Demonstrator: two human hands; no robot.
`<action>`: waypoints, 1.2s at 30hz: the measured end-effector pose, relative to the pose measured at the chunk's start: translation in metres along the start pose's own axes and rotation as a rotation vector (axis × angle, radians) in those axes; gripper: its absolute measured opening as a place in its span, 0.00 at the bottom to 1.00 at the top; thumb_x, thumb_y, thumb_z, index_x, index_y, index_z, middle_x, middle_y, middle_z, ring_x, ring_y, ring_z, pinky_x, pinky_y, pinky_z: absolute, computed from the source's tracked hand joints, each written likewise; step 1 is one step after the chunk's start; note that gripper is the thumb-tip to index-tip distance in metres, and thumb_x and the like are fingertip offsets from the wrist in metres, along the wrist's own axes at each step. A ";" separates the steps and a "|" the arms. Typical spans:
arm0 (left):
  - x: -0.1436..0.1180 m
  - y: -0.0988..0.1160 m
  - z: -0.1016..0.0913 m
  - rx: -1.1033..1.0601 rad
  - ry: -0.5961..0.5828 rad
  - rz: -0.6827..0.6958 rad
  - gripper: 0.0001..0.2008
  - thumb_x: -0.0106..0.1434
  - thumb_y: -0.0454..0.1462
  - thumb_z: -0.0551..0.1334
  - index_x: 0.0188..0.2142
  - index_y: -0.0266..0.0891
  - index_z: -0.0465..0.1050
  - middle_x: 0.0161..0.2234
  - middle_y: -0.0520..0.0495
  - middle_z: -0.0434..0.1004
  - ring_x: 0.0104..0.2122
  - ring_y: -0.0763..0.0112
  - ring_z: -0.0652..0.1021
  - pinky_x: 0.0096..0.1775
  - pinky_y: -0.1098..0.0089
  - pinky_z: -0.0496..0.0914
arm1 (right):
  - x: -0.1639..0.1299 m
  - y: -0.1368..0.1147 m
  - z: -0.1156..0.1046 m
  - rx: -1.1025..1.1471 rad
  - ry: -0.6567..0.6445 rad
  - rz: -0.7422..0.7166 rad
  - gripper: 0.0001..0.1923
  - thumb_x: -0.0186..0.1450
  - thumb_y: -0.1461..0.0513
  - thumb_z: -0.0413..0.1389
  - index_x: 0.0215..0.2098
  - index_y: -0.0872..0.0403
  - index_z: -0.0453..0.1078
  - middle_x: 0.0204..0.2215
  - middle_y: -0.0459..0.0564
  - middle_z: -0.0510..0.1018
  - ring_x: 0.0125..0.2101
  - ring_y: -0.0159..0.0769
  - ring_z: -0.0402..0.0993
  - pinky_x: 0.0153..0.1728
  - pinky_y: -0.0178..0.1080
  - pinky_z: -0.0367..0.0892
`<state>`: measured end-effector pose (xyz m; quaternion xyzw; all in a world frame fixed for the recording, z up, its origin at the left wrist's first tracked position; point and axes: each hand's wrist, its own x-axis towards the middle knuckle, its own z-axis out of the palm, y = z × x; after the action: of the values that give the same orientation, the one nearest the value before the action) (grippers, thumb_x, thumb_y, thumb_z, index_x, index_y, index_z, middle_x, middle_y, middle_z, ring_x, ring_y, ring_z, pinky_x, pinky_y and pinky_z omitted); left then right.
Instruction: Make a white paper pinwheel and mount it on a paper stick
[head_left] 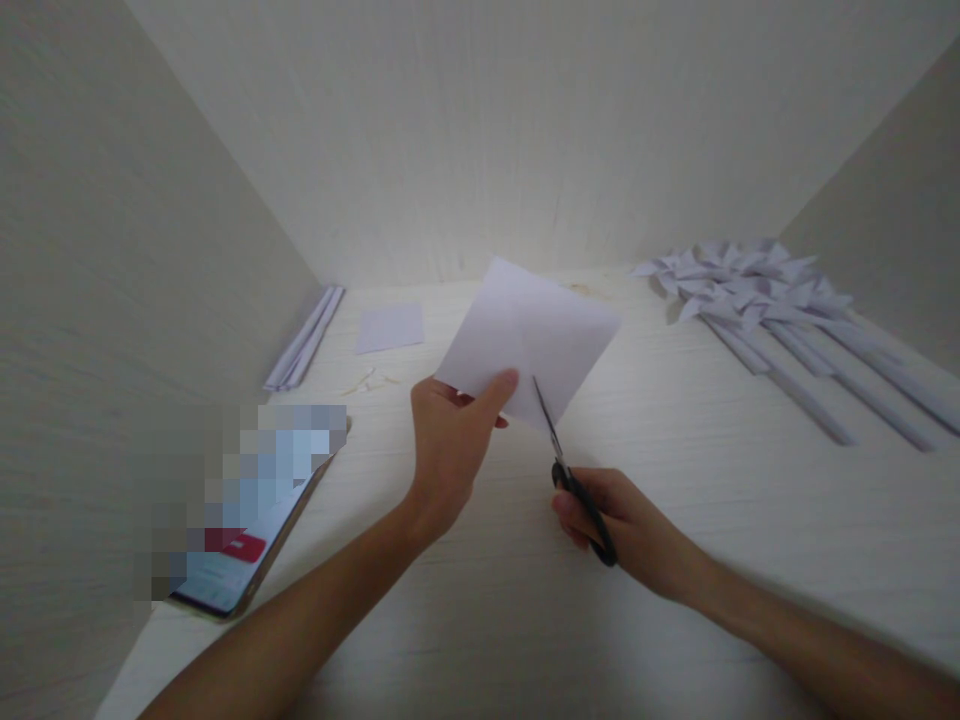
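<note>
- A smartphone [247,540] lies at the far left of the counter [675,560], its screen lit, close to the side wall and well apart from the cutting.
- Behind it, a bundle of folded paper strips [304,340] leans along the left wall, with a small flat paper piece [390,327] just to its right and a few thin scraps near them.
- The left hand [450,440] is held above the counter, thumb and fingers pinching the lower left edge of the square paper sheet [529,335], which tilts up in the air at mid-frame.
- To cut well, I judge the pinch should stay close to the cut line so that the sheet is taut, with the thumb clear of the blades.
- The scissors [570,470] have their blades only slightly parted at the sheet's lower edge; following a visible crease would keep the cut straight.
- The right hand [622,525] is closed around the black scissor handles, low and near the counter.
- At far right, finished paper pinwheels [750,285] on paper sticks lie in a row, well out of the way; nothing blocks the hands.
</note>
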<state>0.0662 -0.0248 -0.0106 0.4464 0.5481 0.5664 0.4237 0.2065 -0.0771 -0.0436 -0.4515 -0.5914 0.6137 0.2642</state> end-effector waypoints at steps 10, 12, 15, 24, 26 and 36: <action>-0.003 -0.002 0.001 0.012 -0.005 -0.023 0.11 0.43 0.40 0.64 0.23 0.32 0.71 0.17 0.50 0.70 0.17 0.75 0.69 0.17 0.76 0.65 | 0.000 0.000 0.000 -0.032 0.033 0.026 0.20 0.56 0.49 0.49 0.17 0.55 0.55 0.15 0.41 0.56 0.17 0.25 0.51 0.17 0.31 0.47; -0.003 -0.003 0.000 0.009 -0.011 -0.023 0.11 0.43 0.40 0.64 0.23 0.32 0.71 0.17 0.50 0.70 0.17 0.75 0.69 0.17 0.75 0.65 | 0.000 -0.001 0.001 -0.030 0.032 0.020 0.21 0.56 0.49 0.49 0.17 0.55 0.55 0.15 0.41 0.57 0.17 0.25 0.52 0.17 0.31 0.48; -0.003 -0.004 0.000 0.005 -0.017 -0.018 0.11 0.43 0.40 0.64 0.23 0.32 0.71 0.16 0.51 0.69 0.18 0.74 0.69 0.17 0.75 0.65 | -0.001 -0.002 0.000 -0.045 0.042 0.016 0.21 0.56 0.48 0.49 0.17 0.55 0.54 0.15 0.41 0.56 0.17 0.25 0.52 0.17 0.31 0.48; -0.002 -0.005 -0.001 0.007 -0.026 -0.019 0.12 0.43 0.40 0.64 0.25 0.32 0.71 0.18 0.50 0.70 0.18 0.74 0.70 0.18 0.74 0.65 | -0.001 -0.003 0.000 -0.041 0.041 -0.003 0.20 0.57 0.50 0.49 0.17 0.55 0.55 0.15 0.40 0.56 0.17 0.25 0.51 0.17 0.31 0.47; -0.001 -0.006 -0.001 0.009 -0.026 -0.018 0.12 0.43 0.40 0.64 0.25 0.32 0.71 0.18 0.50 0.70 0.18 0.74 0.70 0.18 0.74 0.65 | 0.000 -0.002 0.001 -0.033 0.038 0.004 0.20 0.57 0.50 0.49 0.17 0.55 0.55 0.15 0.40 0.56 0.17 0.25 0.51 0.17 0.31 0.47; -0.002 -0.003 -0.001 0.005 -0.038 -0.026 0.11 0.43 0.39 0.64 0.24 0.32 0.71 0.18 0.50 0.70 0.18 0.73 0.70 0.18 0.74 0.65 | -0.001 0.001 0.001 -0.029 0.047 0.029 0.20 0.57 0.50 0.49 0.17 0.55 0.54 0.14 0.41 0.57 0.16 0.24 0.51 0.16 0.31 0.47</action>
<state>0.0654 -0.0269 -0.0141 0.4510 0.5470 0.5511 0.4401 0.2060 -0.0781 -0.0441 -0.4780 -0.5873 0.5980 0.2628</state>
